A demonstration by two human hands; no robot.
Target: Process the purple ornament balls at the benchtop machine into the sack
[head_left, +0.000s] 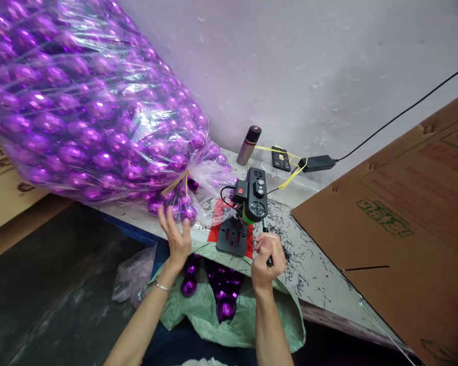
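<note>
My right hand (269, 258) is closed round the black-gripped lever handle (269, 261) of a small black bench machine (256, 195) with round vents and a slotted base plate (231, 238). To the left, my left hand (175, 236) has its fingers spread beside a shiny purple ball (188, 212) at the neck of a big clear bag; whether a fingertip touches it I cannot tell. Below the machine, a pale green sack (198, 315) hangs open at the table edge, with purple faceted balls (226, 307) in it.
The large clear bag of purple balls (99, 112) leans at the left. Dark bits litter the table (316, 269). Behind stand a spray can (249, 146), a phone-like black item (280, 158) and a power adapter (318, 163). A cardboard box (412, 223) stands right.
</note>
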